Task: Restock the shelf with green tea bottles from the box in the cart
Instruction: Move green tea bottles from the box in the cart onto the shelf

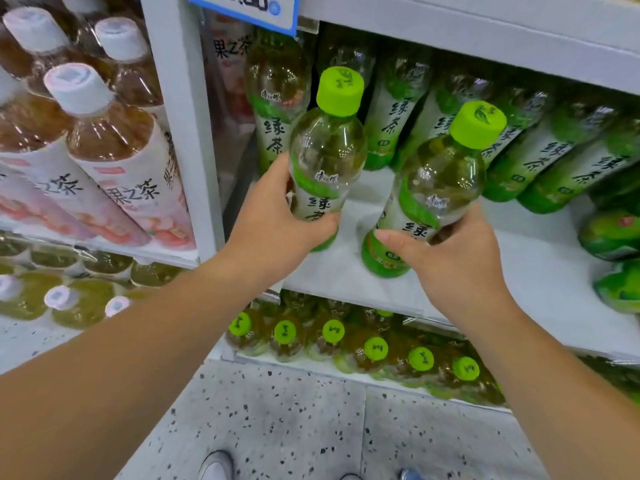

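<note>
Green bottles (327, 157) held, left hand (273, 220), right hand (457, 261)

On the left, clear plastic bottles of brownish tea with pink peach labels and white caps (114, 161) stand in rows. Below them are bottles of yellow-green drink with pale caps (62, 299) — seen from above. A white upright post (183, 116) is just beside the pink ones, and a blue-edged price tag (242, 8) hangs at the top. Underneath lies the grey speckled floor (294, 420), with a white shoe toe (216, 465) and a blue shoe toe (410, 474) on it.
</note>
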Available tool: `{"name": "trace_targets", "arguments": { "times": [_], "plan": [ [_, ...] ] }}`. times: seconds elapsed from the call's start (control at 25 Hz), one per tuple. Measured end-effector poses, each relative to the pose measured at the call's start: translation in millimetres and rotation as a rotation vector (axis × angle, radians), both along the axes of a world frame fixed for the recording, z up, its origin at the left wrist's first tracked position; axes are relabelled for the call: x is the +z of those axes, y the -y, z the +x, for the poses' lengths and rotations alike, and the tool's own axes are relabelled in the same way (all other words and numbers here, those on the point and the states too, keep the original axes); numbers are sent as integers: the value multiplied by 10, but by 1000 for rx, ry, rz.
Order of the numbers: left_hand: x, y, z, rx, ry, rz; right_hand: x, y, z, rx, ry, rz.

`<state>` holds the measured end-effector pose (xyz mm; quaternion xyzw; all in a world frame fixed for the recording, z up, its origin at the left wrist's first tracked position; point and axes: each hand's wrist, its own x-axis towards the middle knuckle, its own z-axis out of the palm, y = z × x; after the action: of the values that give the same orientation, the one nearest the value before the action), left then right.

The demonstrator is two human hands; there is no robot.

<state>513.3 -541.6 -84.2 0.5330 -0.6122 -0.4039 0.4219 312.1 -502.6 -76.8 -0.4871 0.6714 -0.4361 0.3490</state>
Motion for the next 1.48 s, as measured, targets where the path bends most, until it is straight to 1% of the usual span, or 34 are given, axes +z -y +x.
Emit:
{"name": "trace_targets", "arguments": {
  "times": [0.04,0.16,0.2,0.32,0.44,0.56,0.72,0.84,0.96,1.12,1.24,1.32,1.4,1.48],
  "plan": [
    [-47,-32,26,6,22,13,-27,-22,-2,4,-11,0],
    [-267,-113,81,60,199,28,-115,-56,-9,2,-9,14],
    [-336,-150,90,82,222,37,-147,-78,-11,9,-9,27],
    [-440,-246,62,142,203,74,-259,-214,-9,59,-60,59],
    [-482,-261,-11,183,282,55,-374,-286,24,70,-78,46],
    [-524,-152,-105,218,310,41,-431,-195,48,68,-91,51],
    [-538,60,-211,235,348,-10,-506,74,33,48,-100,-28],
    [-536,218,-211,300,339,48,-596,248,27,51,-48,-80],
    [-547,323,-192,325,399,92,-650,382,18,70,-36,-104],
    [-488,397,-272,327,513,143,-642,588,-5,90,-97,-137],
    [-502,436,-278,329,560,168,-646,724,-4,84,-108,-158],
    [-531,435,-270,318,625,143,-667,771,8,62,-91,-165],
    [-548,428,-274,309,690,102,-721,781,11,35,-34,-189],
    [-552,418,-273,309,703,92,-780,759,21,21,-24,-204]
  ]
}}
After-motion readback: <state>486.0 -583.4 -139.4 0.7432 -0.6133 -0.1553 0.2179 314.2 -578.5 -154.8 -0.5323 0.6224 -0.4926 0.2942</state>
